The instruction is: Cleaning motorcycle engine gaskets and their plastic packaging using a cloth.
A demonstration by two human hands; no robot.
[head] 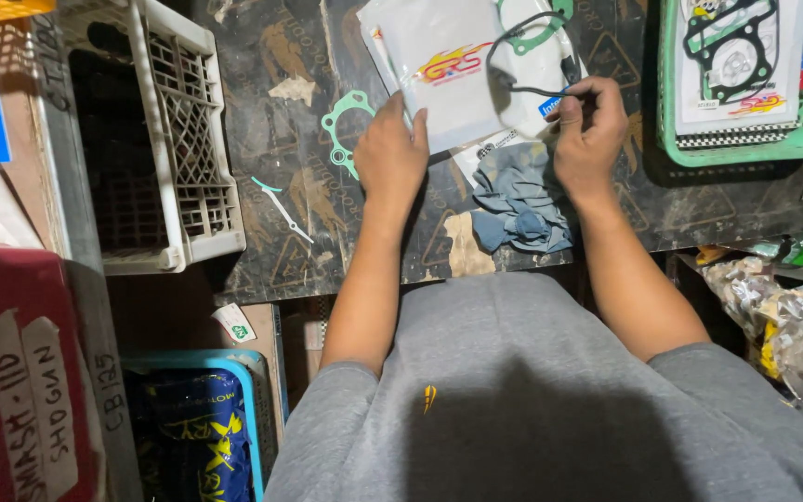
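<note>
Beside hands: rag (518, 200), crate (155, 139) (green basket (745, 149))

Location identified as small motorcycle-parts workshop or spares shop. Evidence: worn dark worktop (309, 223) covered with scuffed printed sheeting; loose green gasket (346, 130) laid on it; green basket (745, 139) filled with packaged gasket sets; grey plastic crate (178, 139) stood at left edge; stained grey rag (518, 200) kept at bench front. Hand-labelled red box (20, 372) and bagged stock (778, 316) stored below bench level. Lighting dim, storage cramped.
</note>
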